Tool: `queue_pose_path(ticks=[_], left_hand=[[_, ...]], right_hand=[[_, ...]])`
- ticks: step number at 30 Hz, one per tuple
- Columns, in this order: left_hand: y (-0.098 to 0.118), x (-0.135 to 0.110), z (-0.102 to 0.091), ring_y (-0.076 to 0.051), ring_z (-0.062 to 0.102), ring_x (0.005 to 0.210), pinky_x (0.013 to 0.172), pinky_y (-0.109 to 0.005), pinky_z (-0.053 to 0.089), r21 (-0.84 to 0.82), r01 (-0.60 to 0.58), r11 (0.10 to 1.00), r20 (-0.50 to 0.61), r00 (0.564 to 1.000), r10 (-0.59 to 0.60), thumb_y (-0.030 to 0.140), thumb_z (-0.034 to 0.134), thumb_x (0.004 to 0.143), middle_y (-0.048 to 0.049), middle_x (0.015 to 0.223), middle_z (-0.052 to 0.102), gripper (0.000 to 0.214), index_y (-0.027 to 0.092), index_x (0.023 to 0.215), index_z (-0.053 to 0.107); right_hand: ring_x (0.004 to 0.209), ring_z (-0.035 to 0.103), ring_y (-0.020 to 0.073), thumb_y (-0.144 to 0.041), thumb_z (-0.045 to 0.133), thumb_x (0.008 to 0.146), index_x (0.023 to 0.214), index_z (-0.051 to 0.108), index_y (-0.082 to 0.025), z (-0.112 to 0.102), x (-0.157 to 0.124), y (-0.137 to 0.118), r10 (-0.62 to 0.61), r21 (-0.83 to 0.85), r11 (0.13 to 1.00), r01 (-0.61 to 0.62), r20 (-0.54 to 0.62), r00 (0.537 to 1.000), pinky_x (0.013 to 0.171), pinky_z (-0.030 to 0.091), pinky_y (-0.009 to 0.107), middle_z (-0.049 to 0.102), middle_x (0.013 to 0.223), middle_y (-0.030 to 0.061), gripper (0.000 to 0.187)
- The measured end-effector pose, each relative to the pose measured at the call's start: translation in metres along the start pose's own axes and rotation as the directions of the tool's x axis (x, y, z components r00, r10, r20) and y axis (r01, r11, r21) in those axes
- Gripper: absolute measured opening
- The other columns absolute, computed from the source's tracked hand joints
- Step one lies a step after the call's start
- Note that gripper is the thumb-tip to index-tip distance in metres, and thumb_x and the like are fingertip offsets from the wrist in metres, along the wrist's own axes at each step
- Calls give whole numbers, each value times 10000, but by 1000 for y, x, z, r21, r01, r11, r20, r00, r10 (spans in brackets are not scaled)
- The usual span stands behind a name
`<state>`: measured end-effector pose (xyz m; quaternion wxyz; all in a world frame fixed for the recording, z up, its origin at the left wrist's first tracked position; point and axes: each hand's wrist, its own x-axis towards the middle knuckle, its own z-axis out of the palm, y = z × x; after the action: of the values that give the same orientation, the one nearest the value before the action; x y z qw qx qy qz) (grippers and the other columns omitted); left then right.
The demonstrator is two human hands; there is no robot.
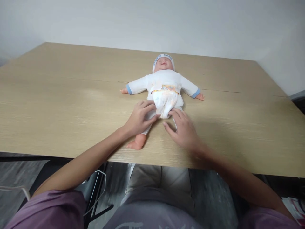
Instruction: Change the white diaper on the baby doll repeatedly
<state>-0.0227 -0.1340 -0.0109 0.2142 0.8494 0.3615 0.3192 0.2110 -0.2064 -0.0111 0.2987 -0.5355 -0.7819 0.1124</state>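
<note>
A baby doll [164, 76] lies on its back on the table, arms spread, in a white top with blue cuffs and a lettered white cap. A white diaper [164, 100] with a printed orange-and-blue waist strip is around its hips. My left hand [141, 117] rests over the doll's leg on the left, thumb and fingers apart, touching the diaper's side edge. At the other side, my right hand [184, 128] has its fingertips on the diaper's lower edge, its thumb held away. One bare doll foot [138, 142] shows below my left hand; my right hand hides most of the other leg.
The wooden table [71, 95] reaches back to a pale wall [143, 22], with thin seams across its top. Its front edge runs just above my lap. A white cable [105, 184] hangs below the table at the left, near a black chair frame.
</note>
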Motion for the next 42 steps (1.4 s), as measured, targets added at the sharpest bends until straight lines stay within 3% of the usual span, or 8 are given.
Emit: queue_pose_path(ticks=[3, 6, 18, 22, 27, 31, 36, 42], left_hand=[[0, 3, 0, -273, 574, 957, 986, -472, 451, -11, 9, 1000, 33, 999, -9, 429, 637, 1062, -69, 1013, 730, 247, 235, 922, 578], [1, 4, 0, -276, 537, 928, 950, -460, 449, -38, 47, 998, 31, 998, -46, 451, 646, 1038, -45, 878, 654, 254, 244, 922, 556], [-1, 3, 3, -257, 532, 934, 858, -410, 454, -143, 136, 980, -35, 989, -143, 472, 757, 951, -33, 904, 569, 299, 239, 1001, 577], [-4, 5, 8, -199, 562, 880, 831, -355, 472, -449, 240, 861, -18, 961, -278, 515, 854, 885, -10, 948, 620, 446, 247, 1015, 523], [-9, 4, 15, -186, 628, 910, 832, -325, 497, -632, 317, 707, -18, 906, -423, 529, 972, 741, -6, 1017, 664, 646, 257, 1074, 490], [-7, 0, 13, -209, 672, 955, 868, -335, 501, -534, 342, 773, -27, 907, -420, 508, 958, 809, -32, 1034, 733, 551, 220, 1152, 638], [-1, 1, 6, -207, 639, 884, 822, -332, 469, -369, 326, 870, 20, 939, -343, 595, 848, 934, -32, 950, 744, 435, 174, 1001, 757], [-4, 6, 6, -221, 696, 962, 824, -313, 510, -669, 386, 635, 132, 903, -409, 617, 894, 898, -79, 1088, 803, 496, 166, 1077, 794]], right_hand=[[1205, 666, 372, -328, 652, 1050, 1227, 657, -233, 1, 3, 1, 20, 15, 1000, -21, 12, 1000, 1031, 529, 499, 752, 1283, 145, 200], [1035, 686, 328, -362, 675, 1030, 1166, 656, -240, 1, 7, 3, 77, 35, 996, -76, -13, 997, 909, 529, 440, 754, 1126, 114, 185], [686, 633, 215, -405, 725, 970, 1102, 616, -264, -3, 13, 6, 238, 145, 963, -229, -44, 970, 717, 468, 358, 743, 899, 13, 222], [676, 654, 199, -416, 773, 946, 1145, 565, -273, -10, 13, 9, 296, 273, 926, -260, -100, 950, 753, 508, 373, 830, 1072, 27, 322], [707, 693, 215, -440, 827, 957, 1049, 643, -263, -17, 13, 13, 299, 193, 943, -270, -138, 944, 839, 513, 409, 869, 1099, 29, 272], [794, 717, 238, -420, 814, 992, 963, 741, -252, -19, 14, 12, 241, 167, 961, -220, -120, 963, 827, 480, 392, 874, 1082, 33, 186], [938, 710, 274, -417, 812, 995, 928, 763, -246, -14, 17, 12, 198, 159, 970, -183, -85, 976, 912, 467, 403, 851, 966, 28, 191], [809, 651, 226, -507, 765, 1008, 929, 792, -227, -18, 19, 17, 300, 323, 906, -275, -30, 954, 814, 470, 365, 796, 889, 22, 291]])
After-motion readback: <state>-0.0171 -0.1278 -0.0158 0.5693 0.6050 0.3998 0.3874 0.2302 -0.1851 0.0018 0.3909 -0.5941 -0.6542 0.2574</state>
